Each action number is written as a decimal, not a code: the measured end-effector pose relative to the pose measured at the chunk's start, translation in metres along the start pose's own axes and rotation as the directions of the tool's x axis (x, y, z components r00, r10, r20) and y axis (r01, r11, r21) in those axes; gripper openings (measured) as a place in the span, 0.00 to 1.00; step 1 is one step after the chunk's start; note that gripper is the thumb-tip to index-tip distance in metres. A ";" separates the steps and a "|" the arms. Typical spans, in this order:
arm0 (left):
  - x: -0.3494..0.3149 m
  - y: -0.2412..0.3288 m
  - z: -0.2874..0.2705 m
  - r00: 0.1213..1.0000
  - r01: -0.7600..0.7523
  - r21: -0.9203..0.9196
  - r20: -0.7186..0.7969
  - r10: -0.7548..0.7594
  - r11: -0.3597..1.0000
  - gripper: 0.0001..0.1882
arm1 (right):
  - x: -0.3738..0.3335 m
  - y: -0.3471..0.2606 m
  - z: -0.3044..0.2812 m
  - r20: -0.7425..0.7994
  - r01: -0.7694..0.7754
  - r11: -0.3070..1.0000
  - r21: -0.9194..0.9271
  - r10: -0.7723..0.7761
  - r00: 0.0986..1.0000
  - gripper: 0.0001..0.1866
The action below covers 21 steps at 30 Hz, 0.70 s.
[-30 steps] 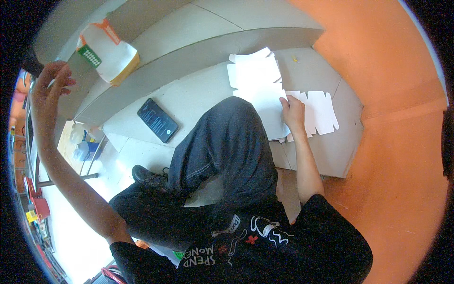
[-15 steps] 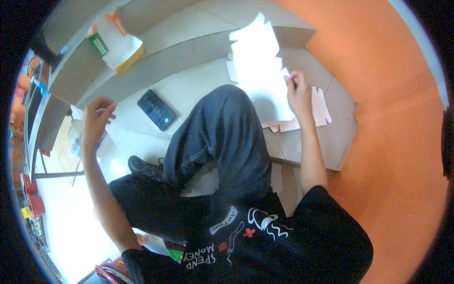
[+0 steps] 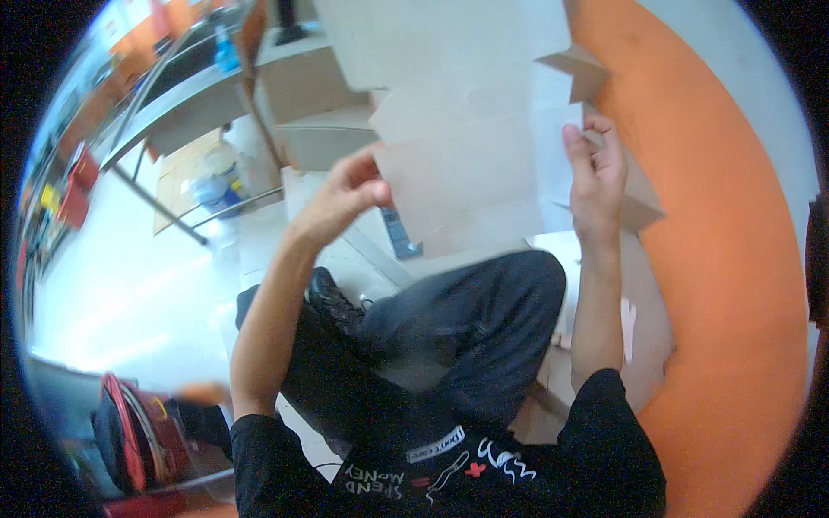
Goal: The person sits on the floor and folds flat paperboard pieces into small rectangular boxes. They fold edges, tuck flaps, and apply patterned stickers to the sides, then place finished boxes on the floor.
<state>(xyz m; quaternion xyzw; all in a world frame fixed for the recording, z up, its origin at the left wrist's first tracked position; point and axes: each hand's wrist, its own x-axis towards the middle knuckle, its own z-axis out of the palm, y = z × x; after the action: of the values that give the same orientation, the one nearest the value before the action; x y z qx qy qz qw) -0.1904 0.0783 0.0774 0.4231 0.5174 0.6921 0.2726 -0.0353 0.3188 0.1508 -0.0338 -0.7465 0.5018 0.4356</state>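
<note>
Before me I hold up a large pale cardboard box blank (image 3: 466, 177), unfolded, with creases and cut flaps along its sides. My left hand (image 3: 341, 200) pinches its left edge, the thumb in front. On the other side my right hand (image 3: 598, 177) grips the right edge by a side flap, thumb on the near face and fingers behind. The blank's upper part runs to the top of the picture. A dark phone (image 3: 397, 231) lies on the step below, mostly covered by the cardboard. More pale cardboard blanks (image 3: 629, 328) lie beyond my right forearm, partly hidden.
My bent knee (image 3: 527, 289) sits just under the blank, and a black shoe (image 3: 335, 304) is left of it. An orange wall (image 3: 725, 293) curves up on the right. A metal-legged table (image 3: 164, 116) stands at far left; a red and black bag (image 3: 142, 432) sits lower left.
The box blank has come up off the step, raised in front of me. My left hand, empty before, has moved right and now grips its left edge. The view has turned left.
</note>
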 end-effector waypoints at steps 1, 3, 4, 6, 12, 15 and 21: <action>-0.006 0.002 -0.005 0.999 0.037 -0.010 -0.031 -0.038 0.999 0.51 | 0.004 0.002 0.019 0.043 -0.083 0.996 0.032 0.081 0.996 0.07; -0.024 0.005 -0.013 0.991 0.075 0.017 -0.113 -0.072 0.997 0.55 | 0.006 0.008 0.055 0.121 -0.047 0.996 0.078 0.037 0.992 0.06; -0.032 0.008 -0.019 0.988 0.094 0.054 -0.130 -0.086 0.994 0.55 | 0.006 0.010 0.071 0.145 -0.059 0.994 0.092 0.045 0.988 0.06; -0.044 0.010 -0.026 0.977 0.118 0.119 -0.190 -0.094 0.986 0.55 | 0.006 0.012 0.096 0.212 -0.072 0.991 0.113 0.047 0.976 0.07; -0.038 -0.003 -0.037 0.788 0.036 0.069 -0.615 0.014 0.997 0.46 | 0.015 0.019 0.140 0.623 -0.295 0.926 0.234 0.090 0.777 0.16; -0.030 -0.010 -0.033 0.635 0.058 0.084 -0.772 0.028 0.995 0.36 | 0.007 0.028 0.156 0.813 -0.427 0.877 0.221 0.077 0.578 0.24; 0.001 -0.017 -0.021 0.670 0.025 0.275 -0.718 0.188 0.961 0.19 | 0.009 0.064 0.177 0.822 -0.403 0.910 0.098 0.155 0.549 0.29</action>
<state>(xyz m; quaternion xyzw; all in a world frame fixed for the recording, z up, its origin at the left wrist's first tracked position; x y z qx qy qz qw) -0.2101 0.0744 0.0594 0.1622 0.6500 0.7408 -0.0493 -0.1866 0.2279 0.0857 0.1358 -0.7681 0.6249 -0.0312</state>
